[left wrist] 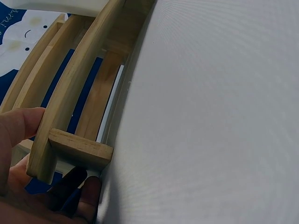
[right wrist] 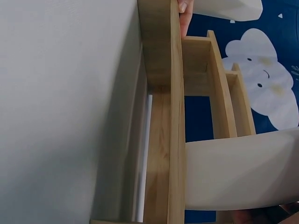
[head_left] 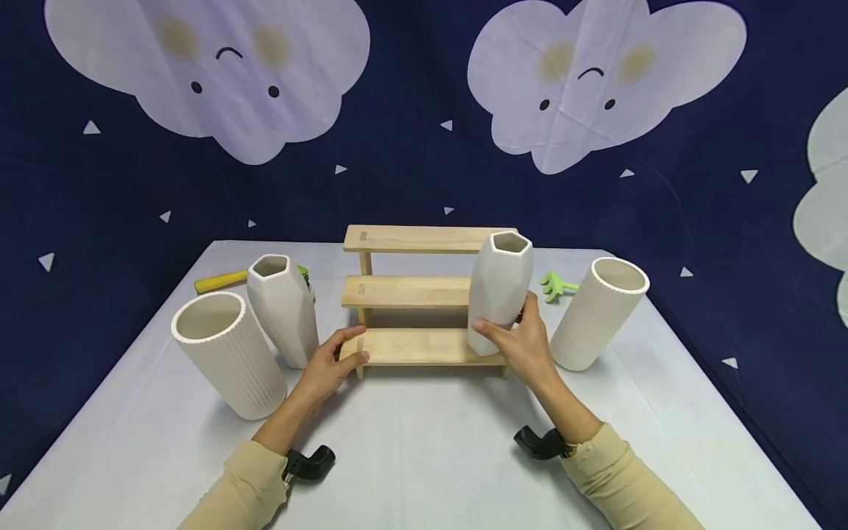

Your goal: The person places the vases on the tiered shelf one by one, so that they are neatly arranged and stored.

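A three-tier wooden display stand (head_left: 417, 346) is in the middle of the head view. My left hand (head_left: 327, 369) grips the left end of its lowest board; in the left wrist view the thumb (left wrist: 28, 123) lies against the board and other fingers reach below its end. On the right part of the lowest board is a white faceted vase (head_left: 498, 283), nearly upright. My right hand (head_left: 525, 344) holds this vase low down, thumb across its front, the other fingers mostly hidden behind. In the right wrist view the vase (right wrist: 238, 172) meets the board's edge.
Left of the stand are a ribbed white vase (head_left: 232, 361) and a second faceted vase (head_left: 285, 313). Another ribbed vase (head_left: 596, 316) stands right. Behind lie a yellow-handled tool (head_left: 220, 281) and a small green rake-like piece (head_left: 555, 285). White cloth (head_left: 424, 456) covers the table.
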`<state>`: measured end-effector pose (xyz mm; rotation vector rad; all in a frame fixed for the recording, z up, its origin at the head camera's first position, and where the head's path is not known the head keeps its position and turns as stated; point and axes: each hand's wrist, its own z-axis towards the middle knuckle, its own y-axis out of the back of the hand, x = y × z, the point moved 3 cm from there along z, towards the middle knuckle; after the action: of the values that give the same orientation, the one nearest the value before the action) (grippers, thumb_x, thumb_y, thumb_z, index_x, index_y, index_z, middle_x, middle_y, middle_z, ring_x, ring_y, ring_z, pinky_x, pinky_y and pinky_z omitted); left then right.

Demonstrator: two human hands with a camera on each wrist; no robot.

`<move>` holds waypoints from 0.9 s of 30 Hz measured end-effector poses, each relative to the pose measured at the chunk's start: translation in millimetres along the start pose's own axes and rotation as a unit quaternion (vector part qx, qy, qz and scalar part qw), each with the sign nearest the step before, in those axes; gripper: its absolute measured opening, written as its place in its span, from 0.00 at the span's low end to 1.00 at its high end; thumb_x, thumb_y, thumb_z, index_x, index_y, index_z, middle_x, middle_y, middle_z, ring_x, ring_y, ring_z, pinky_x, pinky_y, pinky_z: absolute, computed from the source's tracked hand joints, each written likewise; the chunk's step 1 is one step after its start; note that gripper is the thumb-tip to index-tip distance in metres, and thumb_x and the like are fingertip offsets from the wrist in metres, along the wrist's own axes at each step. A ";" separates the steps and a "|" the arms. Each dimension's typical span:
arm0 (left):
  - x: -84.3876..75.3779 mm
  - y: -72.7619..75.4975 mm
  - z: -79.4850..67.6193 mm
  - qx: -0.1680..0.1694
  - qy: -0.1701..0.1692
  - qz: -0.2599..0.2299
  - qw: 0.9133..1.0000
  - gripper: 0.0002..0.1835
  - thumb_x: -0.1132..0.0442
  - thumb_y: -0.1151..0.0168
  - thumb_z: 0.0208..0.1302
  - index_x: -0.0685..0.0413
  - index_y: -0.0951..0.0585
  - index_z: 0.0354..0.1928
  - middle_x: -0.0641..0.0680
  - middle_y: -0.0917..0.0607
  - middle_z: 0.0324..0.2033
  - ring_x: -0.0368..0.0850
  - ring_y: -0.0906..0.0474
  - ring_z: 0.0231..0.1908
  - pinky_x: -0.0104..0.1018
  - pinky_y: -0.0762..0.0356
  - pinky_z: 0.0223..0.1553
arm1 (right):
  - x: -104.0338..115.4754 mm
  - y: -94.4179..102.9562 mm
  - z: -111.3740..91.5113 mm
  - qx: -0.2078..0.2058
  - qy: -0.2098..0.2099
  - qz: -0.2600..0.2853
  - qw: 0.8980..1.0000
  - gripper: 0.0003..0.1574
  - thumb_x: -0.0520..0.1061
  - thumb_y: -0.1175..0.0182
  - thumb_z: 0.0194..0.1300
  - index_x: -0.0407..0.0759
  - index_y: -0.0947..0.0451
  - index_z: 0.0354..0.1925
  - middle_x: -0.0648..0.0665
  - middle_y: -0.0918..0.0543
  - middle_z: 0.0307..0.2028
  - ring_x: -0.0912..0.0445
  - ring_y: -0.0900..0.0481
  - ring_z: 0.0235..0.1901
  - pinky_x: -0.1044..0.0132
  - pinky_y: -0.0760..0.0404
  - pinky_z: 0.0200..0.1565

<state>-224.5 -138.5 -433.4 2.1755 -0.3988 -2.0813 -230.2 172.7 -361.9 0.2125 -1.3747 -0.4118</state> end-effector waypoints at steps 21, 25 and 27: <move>-0.4 0.1 -1.3 0.004 0.004 0.001 1.000 0.28 0.61 0.40 0.63 0.46 0.33 0.65 0.58 0.31 0.64 0.49 0.35 0.61 0.36 0.34 0.57 | 4.1 -10.0 1.0 0.026 0.011 -0.007 1.000 0.59 0.53 0.26 0.47 0.43 0.50 0.68 0.36 0.30 0.60 0.44 0.31 0.60 0.46 0.35 0.62; -0.3 0.0 -1.3 0.003 0.001 0.002 1.000 0.28 0.61 0.40 0.63 0.47 0.33 0.65 0.58 0.32 0.64 0.49 0.35 0.61 0.38 0.34 0.58 | 3.7 -8.3 1.6 0.033 0.008 -0.014 0.999 0.58 0.52 0.26 0.48 0.43 0.49 0.68 0.36 0.30 0.60 0.44 0.31 0.60 0.47 0.35 0.62; -0.6 -0.3 -1.5 0.003 0.000 0.002 1.000 0.28 0.61 0.40 0.63 0.47 0.33 0.65 0.58 0.31 0.64 0.49 0.35 0.61 0.38 0.34 0.58 | 3.8 -6.5 0.8 0.034 0.009 -0.015 0.999 0.58 0.51 0.27 0.48 0.43 0.49 0.68 0.36 0.30 0.60 0.43 0.31 0.60 0.46 0.34 0.62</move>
<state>-223.0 -138.2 -432.8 2.1778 -0.4096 -2.0802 -231.5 165.4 -360.8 0.2923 -1.3706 -0.3875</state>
